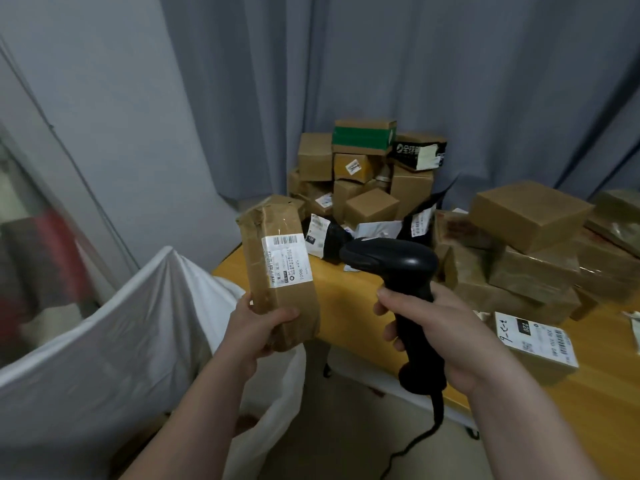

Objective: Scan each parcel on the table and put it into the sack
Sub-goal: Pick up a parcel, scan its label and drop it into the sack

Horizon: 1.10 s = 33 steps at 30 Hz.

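My left hand (258, 329) grips the lower end of a tall brown taped parcel (277, 251), held upright with its white barcode label (285, 259) facing me. My right hand (434, 332) grips the handle of a black barcode scanner (391, 259), whose head points left at the label from just beside it. The white sack (114, 323) hangs open at the lower left, below and left of the held parcel. On the yellow wooden table (349, 306) lie many more parcels.
A heap of brown boxes (363, 178) stands at the table's far corner against a grey curtain. Larger taped boxes (526, 251) are stacked at the right, and a labelled parcel (540, 344) lies near my right wrist. The scanner's cable (415, 445) drops to the floor.
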Tool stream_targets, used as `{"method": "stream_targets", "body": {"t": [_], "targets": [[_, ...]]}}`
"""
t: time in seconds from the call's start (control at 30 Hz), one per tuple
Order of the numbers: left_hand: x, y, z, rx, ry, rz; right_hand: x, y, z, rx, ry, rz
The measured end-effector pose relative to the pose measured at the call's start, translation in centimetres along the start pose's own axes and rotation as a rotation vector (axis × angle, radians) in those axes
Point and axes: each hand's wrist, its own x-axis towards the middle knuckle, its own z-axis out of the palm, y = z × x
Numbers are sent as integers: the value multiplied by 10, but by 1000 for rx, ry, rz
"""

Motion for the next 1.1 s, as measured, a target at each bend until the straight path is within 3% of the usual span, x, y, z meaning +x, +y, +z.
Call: {"method": "stream_targets", "body": {"t": [0.3, 0.47, 0.63, 0.73, 0.93, 1.1], "targets": [[1, -36, -82, 44, 204, -69, 32, 33, 59, -75, -114, 133], [-4, -62, -126, 377, 308, -229, 48, 64, 83, -145, -202, 232], [-5, -90, -143, 969, 267, -433, 56, 92, 102, -169, -248, 310], [-13, -89, -135, 1018, 273, -486, 57, 103, 108, -182, -267, 336], [-6, -85, -114, 1198, 159, -237, 56, 112, 98, -173, -231, 355], [3, -69, -71, 965, 82, -86, 51, 110, 65, -171, -175, 337]]}}
